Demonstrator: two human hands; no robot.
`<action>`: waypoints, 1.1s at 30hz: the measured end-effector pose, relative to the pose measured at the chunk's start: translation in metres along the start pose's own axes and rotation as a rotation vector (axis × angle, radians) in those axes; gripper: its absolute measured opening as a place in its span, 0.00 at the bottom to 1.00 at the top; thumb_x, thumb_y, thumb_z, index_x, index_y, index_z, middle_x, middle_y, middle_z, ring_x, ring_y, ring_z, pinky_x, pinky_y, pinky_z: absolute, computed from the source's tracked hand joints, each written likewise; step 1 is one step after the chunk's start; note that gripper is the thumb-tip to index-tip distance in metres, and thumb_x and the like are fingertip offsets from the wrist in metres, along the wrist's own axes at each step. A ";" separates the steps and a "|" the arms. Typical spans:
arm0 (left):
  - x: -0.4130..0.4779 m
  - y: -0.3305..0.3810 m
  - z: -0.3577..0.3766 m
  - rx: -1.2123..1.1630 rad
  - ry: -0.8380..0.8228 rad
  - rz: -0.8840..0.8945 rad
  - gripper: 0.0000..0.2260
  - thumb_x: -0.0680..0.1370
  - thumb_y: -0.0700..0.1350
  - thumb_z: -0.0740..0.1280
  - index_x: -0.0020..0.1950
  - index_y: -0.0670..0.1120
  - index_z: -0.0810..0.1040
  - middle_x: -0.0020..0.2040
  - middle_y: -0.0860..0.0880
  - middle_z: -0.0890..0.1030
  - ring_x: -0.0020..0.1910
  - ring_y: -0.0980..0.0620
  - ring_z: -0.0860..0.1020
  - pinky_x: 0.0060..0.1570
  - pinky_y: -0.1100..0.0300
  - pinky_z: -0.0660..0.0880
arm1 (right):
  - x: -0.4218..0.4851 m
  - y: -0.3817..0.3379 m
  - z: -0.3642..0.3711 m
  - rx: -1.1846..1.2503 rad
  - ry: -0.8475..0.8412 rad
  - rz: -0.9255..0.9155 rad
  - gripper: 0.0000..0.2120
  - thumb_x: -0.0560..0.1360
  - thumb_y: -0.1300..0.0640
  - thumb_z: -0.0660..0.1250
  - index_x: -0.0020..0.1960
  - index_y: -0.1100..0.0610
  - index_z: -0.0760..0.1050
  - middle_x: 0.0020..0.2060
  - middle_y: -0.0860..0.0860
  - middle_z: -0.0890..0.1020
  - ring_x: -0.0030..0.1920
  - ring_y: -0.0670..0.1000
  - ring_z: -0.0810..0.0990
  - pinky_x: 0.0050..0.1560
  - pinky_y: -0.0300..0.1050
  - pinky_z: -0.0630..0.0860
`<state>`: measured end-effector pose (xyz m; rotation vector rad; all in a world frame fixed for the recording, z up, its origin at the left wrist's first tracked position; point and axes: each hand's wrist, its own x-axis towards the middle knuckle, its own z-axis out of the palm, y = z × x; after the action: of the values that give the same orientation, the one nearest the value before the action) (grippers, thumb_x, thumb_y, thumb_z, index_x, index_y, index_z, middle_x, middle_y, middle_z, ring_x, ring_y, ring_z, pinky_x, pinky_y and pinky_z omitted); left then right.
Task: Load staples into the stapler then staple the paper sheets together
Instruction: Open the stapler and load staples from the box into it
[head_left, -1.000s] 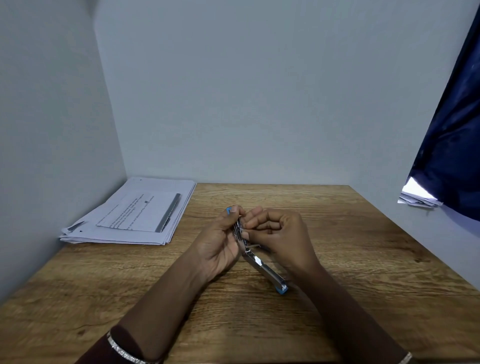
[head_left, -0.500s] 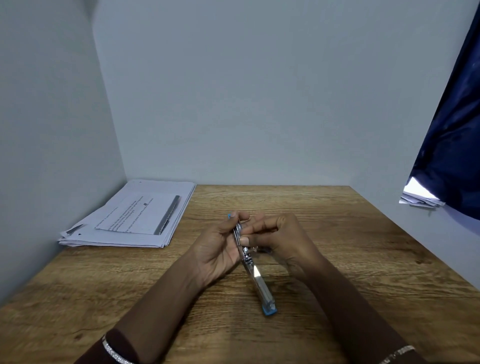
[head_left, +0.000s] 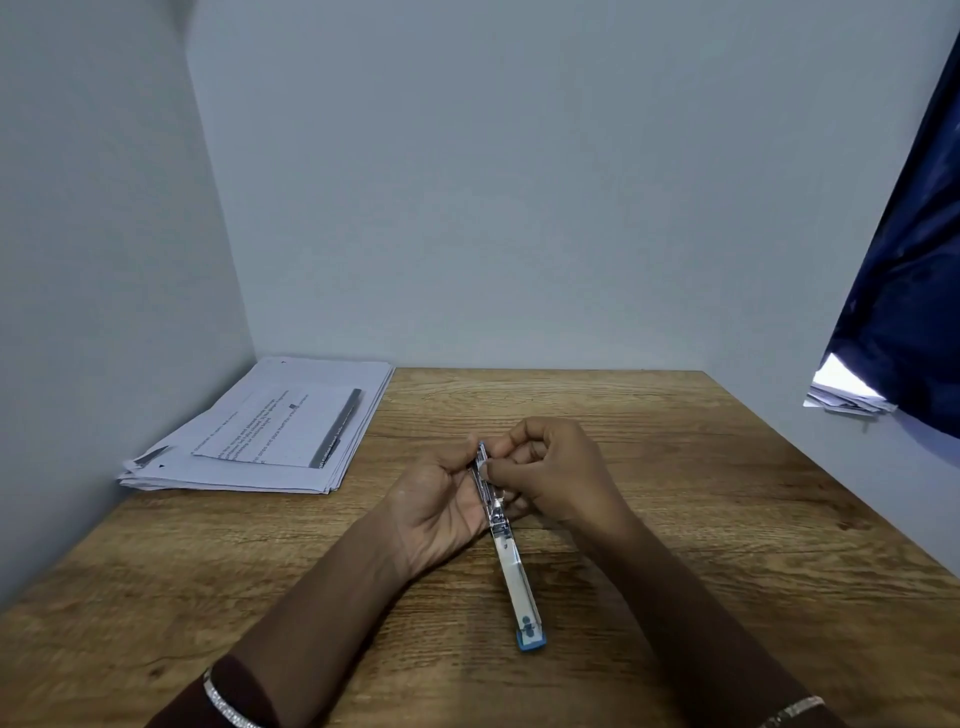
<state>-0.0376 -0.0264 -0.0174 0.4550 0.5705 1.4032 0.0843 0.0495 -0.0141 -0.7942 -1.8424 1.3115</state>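
A small metal stapler with blue ends lies swung wide open along the wooden table, its top arm stretched toward me. My left hand cups the far half of the stapler from the left. My right hand pinches at the staple channel near the far end, fingertips closed; whether a staple strip sits between them is hidden. The paper sheets lie stacked at the back left corner of the table.
A grey strip or pen rests on the paper stack. White walls close off the left and back. A dark blue curtain hangs at the right, with more papers on a ledge beneath it.
The stapler's top arm has swung further open and now points straight toward me, its blue tip lower in view. Both hands stayed at the far end, shifting slightly.
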 end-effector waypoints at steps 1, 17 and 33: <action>0.000 -0.001 0.000 0.003 -0.009 -0.005 0.24 0.85 0.49 0.52 0.66 0.33 0.78 0.68 0.35 0.79 0.57 0.40 0.83 0.58 0.41 0.77 | 0.001 -0.001 0.001 -0.036 0.022 -0.009 0.06 0.67 0.66 0.77 0.40 0.61 0.81 0.26 0.54 0.82 0.25 0.51 0.82 0.28 0.46 0.81; 0.000 0.001 -0.003 -0.036 0.056 -0.027 0.37 0.84 0.62 0.46 0.72 0.30 0.70 0.63 0.27 0.78 0.59 0.33 0.81 0.64 0.37 0.74 | -0.010 -0.001 -0.008 0.019 -0.133 -0.087 0.05 0.78 0.55 0.71 0.46 0.55 0.84 0.38 0.59 0.86 0.35 0.51 0.85 0.34 0.46 0.82; 0.000 0.002 -0.006 0.000 0.117 -0.019 0.41 0.82 0.68 0.48 0.64 0.30 0.76 0.66 0.28 0.76 0.66 0.35 0.76 0.75 0.37 0.61 | -0.019 -0.014 -0.011 -0.024 -0.075 -0.055 0.13 0.82 0.49 0.63 0.54 0.52 0.85 0.43 0.52 0.86 0.41 0.48 0.87 0.39 0.42 0.82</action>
<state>-0.0432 -0.0267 -0.0210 0.3678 0.6680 1.4179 0.1027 0.0356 -0.0027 -0.7103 -1.9284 1.3028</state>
